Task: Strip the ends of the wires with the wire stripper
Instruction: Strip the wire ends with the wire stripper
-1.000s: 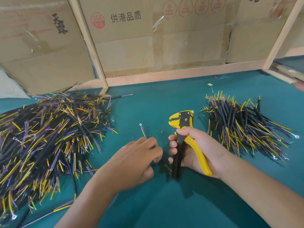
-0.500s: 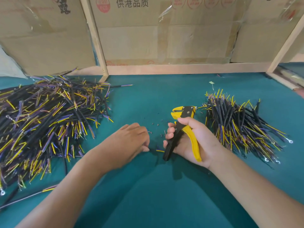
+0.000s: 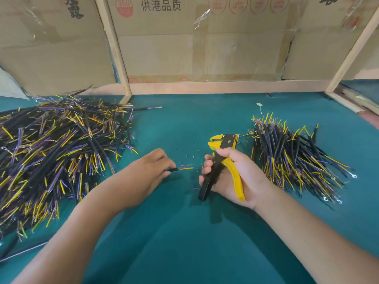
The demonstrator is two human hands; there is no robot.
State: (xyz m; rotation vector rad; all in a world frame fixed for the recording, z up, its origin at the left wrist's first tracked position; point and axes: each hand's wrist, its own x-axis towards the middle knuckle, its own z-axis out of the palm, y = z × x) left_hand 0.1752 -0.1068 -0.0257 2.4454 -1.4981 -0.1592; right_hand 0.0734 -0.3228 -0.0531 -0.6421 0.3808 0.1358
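One wire held, stripper at the ready

The left hand (image 3: 143, 173) pinches a black-sheathed wire (image 3: 180, 168) (yellow and purple cores poking right) just above the green mat (image 3: 184, 232); the right hand (image 3: 231, 177) clasps the yellow wire stripper (image 3: 223, 160), head up, between two wire piles.

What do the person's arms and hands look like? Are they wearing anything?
Both arms are bare up to the picture's edge, with no sleeves in view. The left hand and right hand wear no gloves. No rings, watch or bracelets show on the fingers or wrists. There are no markings, tape or cables on them.
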